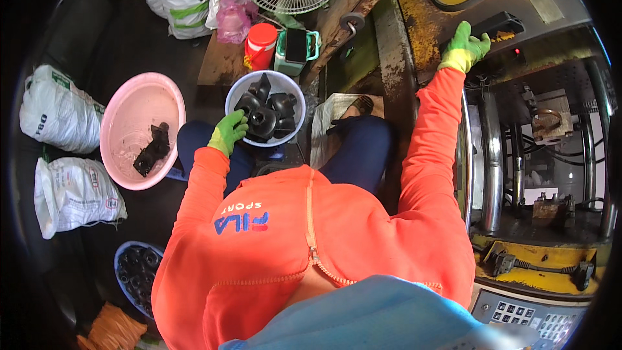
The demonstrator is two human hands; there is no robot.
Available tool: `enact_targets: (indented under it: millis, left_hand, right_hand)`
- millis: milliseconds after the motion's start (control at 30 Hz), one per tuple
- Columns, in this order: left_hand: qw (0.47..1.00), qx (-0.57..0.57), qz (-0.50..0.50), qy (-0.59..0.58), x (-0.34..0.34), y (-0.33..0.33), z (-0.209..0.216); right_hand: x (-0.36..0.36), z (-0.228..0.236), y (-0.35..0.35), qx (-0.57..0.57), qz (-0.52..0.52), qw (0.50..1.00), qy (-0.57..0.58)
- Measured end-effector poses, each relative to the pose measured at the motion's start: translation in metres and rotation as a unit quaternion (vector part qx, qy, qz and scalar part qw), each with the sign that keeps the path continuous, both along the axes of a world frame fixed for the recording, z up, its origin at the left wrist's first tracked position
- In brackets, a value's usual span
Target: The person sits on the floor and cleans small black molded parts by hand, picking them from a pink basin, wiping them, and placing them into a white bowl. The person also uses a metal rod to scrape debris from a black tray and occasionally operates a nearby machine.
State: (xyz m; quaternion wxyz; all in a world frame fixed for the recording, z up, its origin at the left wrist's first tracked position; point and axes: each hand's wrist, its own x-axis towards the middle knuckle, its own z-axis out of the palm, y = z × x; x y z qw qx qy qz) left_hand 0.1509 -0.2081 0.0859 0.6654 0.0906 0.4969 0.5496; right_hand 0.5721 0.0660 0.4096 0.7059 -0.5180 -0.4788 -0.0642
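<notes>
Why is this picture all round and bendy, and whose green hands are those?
There's no robot here. A person in an orange jacket wears a wide-seeing camera on their head, looking down, so straight edges look bent. The hands are theirs, in green gloves. The left hand is at the edge of a pale basin holding black parts; I can't tell if it grips anything. The right hand is open, beside a black handle on a big machine. Further left, a pink basin holds more black stuff.
</notes>
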Motion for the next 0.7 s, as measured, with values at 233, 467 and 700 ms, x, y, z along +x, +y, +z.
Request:
enact_targets:
  millis: [233,467,700]
  left_hand:
    - [1.000,-0.009,0.024,0.018,-0.004,-0.013,0.005]
    - [1.000,-0.014,0.011,0.023,-0.010,-0.012,-0.007]
    - [0.958,0.052,0.075,-0.271,-0.005,0.007,0.000]
  right_hand:
    - [0.017,-0.006,0.027,-0.017,0.097,0.995,-0.028]
    - [0.022,-0.027,0.000,-0.017,0.255,0.963,0.085]
    - [-0.021,-0.040,-0.149,0.131,-0.153,0.973,-0.108]
